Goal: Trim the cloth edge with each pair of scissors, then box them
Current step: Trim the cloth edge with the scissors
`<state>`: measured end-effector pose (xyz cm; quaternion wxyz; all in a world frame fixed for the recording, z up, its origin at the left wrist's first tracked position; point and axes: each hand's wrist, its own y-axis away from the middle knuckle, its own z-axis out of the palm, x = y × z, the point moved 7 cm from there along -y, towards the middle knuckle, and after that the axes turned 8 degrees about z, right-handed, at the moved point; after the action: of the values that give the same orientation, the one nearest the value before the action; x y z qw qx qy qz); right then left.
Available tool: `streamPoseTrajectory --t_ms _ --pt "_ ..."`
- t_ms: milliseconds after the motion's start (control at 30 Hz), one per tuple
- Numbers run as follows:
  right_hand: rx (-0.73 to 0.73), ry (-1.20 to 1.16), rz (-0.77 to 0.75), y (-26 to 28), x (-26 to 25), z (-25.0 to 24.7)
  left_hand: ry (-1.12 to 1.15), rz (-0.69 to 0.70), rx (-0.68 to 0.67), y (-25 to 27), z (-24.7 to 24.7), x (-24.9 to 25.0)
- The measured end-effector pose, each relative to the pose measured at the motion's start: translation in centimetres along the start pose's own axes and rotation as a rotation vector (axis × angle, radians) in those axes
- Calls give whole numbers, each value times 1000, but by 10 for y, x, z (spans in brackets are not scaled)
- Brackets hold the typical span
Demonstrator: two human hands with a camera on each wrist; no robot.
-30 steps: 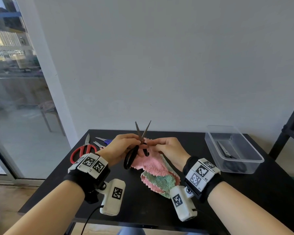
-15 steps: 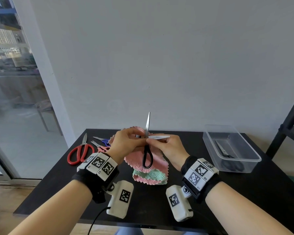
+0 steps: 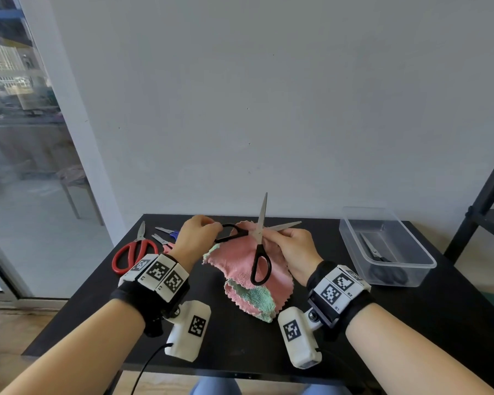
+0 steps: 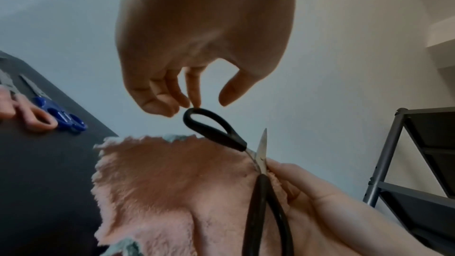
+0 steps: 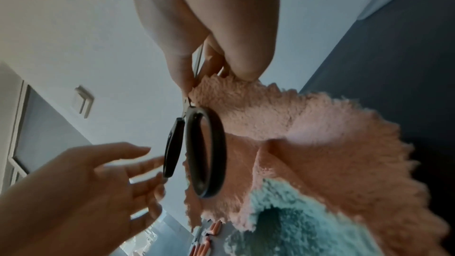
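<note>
Black table (image 3: 382,323) carries all items. Clear plastic box (image 3: 417,269) sits at 3 o'clock of the hands, well apart from them, with one dark-handled pair of scissors (image 3: 375,253) inside.

Pink and green cloth (image 3: 240,263) hangs near table centre, its upper edge gathered in the right hand (image 3: 293,249).

Red-handled scissors (image 3: 131,252) lie at 9 o'clock of the hands; blue-handled scissors (image 4: 53,108) and pink-handled scissors (image 4: 29,112) lie just beside them.

Black-handled scissors (image 3: 258,246) are raised over the cloth, blades spread wide: one points to 12 o'clock, the other to 3 o'clock. One loop hangs toward 6 o'clock, the other reaches to 9 o'clock.

Right hand pinches the scissors near the pivot together with the cloth edge. Left hand (image 3: 197,238): fingers loosely curled, fingertips (image 4: 194,102) touching the 9 o'clock loop, thumb apart from it; no closed hold visible.
</note>
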<state>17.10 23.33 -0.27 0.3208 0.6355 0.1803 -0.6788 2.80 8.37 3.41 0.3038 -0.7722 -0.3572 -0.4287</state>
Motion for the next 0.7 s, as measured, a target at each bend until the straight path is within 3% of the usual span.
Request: streamPoseTrajectory --t_ms 67,167,233,400,700 --pt "19 -42 12 -2 0 -1 53 -142 -11 1 0 -14" --pt "-2 -109 48 -3 2 5 158 -338 -298 14 22 -24" --pt "-35 -136 69 -1 4 11 303 -335 -397 18 36 -25" --pt "-213 -216 27 5 -2 26 722 -284 -297 17 50 -19" --pt "-374 -224 43 7 -4 32 751 -206 -319 19 54 -11"
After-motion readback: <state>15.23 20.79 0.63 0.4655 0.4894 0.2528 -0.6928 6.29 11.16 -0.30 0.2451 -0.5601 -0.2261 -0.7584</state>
